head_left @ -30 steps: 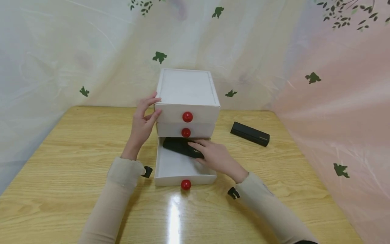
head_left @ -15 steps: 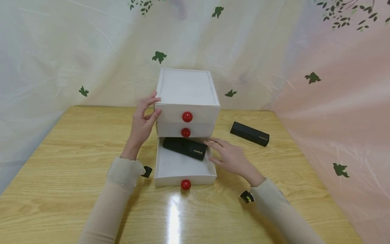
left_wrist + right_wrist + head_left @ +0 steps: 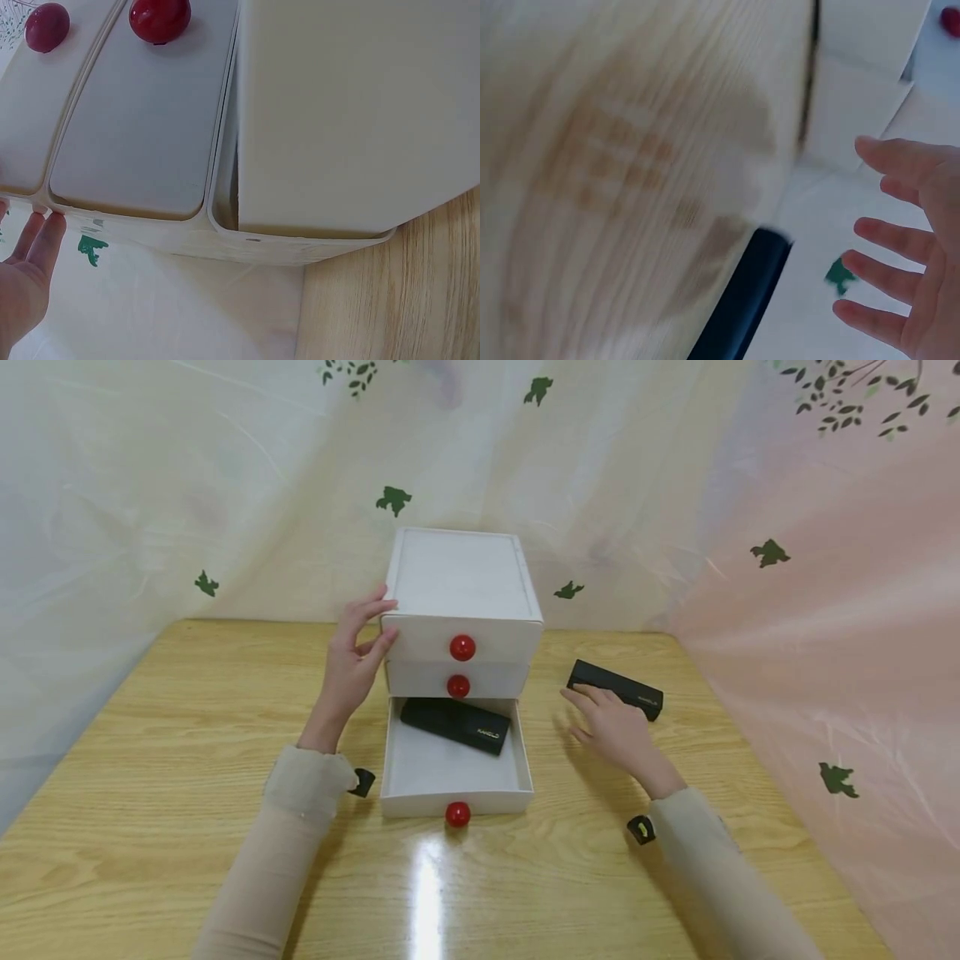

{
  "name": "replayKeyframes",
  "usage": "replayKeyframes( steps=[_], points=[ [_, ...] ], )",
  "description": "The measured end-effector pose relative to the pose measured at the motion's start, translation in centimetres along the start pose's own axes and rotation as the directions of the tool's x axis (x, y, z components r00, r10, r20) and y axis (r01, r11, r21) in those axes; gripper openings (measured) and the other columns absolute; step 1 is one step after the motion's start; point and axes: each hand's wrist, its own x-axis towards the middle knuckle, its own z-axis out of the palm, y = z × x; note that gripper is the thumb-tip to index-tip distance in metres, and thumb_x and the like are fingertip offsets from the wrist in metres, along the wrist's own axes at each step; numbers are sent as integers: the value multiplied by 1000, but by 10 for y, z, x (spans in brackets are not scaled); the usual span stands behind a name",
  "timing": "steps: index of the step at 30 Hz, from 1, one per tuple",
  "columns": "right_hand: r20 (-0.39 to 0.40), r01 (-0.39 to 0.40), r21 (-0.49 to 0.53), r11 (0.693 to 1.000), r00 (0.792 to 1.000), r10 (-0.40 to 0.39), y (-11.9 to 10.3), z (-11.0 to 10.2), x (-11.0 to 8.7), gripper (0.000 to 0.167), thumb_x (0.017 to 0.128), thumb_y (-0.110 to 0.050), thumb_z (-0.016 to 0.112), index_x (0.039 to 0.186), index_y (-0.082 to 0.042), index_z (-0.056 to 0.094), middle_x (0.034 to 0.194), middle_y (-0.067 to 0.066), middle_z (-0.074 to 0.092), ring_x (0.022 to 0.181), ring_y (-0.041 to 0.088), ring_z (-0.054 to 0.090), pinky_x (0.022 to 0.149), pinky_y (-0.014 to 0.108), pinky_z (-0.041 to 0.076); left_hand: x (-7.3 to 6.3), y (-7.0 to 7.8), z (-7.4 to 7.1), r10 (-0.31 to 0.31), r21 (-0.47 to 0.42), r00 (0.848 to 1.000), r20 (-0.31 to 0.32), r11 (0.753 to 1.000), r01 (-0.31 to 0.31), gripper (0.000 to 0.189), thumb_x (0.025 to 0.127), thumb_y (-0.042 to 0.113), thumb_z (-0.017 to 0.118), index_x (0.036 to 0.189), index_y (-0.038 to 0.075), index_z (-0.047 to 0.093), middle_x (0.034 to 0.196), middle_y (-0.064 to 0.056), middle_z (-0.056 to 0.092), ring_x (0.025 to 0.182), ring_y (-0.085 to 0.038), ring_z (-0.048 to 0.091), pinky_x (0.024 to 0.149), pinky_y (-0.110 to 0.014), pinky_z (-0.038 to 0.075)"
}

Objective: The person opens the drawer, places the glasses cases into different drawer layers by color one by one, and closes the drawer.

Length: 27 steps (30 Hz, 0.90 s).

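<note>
A white three-drawer box (image 3: pixel 461 572) with red knobs stands on the table, its bottom drawer (image 3: pixel 427 772) pulled out. Inside that drawer lies a black case (image 3: pixel 453 725) with small gold lettering. My left hand (image 3: pixel 352 652) rests with its fingertips on the upper left side of the box; the left wrist view shows its fingers (image 3: pixel 46 244) at the edge. Out to the right, my right hand (image 3: pixel 615 731) holds nothing, its fingers spread. It partly covers a second black case (image 3: pixel 611 681), oblong, on the table. In the right wrist view, this case (image 3: pixel 742 300) lies apart from the fingers.
The wooden table (image 3: pixel 187 735) meets a pale curtain (image 3: pixel 300 485) with green leaf shapes behind and at the right. The drawer's red knob (image 3: pixel 457 814) sticks out toward the front.
My right hand has let go of the black case in the drawer and moved right, over to the second case. The left hand stays at the box.
</note>
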Motion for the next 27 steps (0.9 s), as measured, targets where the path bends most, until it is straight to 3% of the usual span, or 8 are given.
replayKeyframes(
  steps=[7, 14, 22, 27],
  points=[
    [78, -63, -74, 995, 995, 69, 31, 8, 5, 63, 85, -29, 74, 141, -15, 49, 142, 16, 52, 122, 38, 55, 47, 38, 49, 0, 0, -1, -1, 10, 1000, 1, 1000, 1, 33, 93, 2, 60, 126, -3, 57, 147, -10, 47, 135, -21, 45, 84, -9, 50],
    [150, -111, -60, 992, 981, 119, 54, 15, 11, 60, 90, -22, 69, 143, -11, 45, 143, 21, 48, 121, 44, 53, 70, 53, 56, 0, -1, -1, 6, 8, 1000, -3, 1000, -6, 33, 93, 2, 60, 125, -3, 58, 146, -11, 47, 135, -22, 46, 83, -10, 51],
    [204, -169, -18, 985, 964, 169, 72, 21, 18, 59, 92, -24, 66, 145, -11, 43, 142, 22, 48, 119, 43, 54, 61, 49, 55, 1, -2, 0, 16, 9, 1000, -3, 1000, -15, 33, 93, 2, 61, 125, -3, 58, 146, -10, 48, 134, -21, 46, 83, -11, 51],
    [256, -207, -3, 978, 945, 201, 76, 22, 22, 58, 94, -24, 64, 146, -11, 41, 144, 23, 45, 120, 44, 53, 67, 54, 55, 1, -2, -1, 14, 17, 1000, 0, 1000, -14, 33, 93, 2, 61, 125, -2, 58, 146, -10, 47, 134, -22, 46, 83, -11, 51]
  ],
)
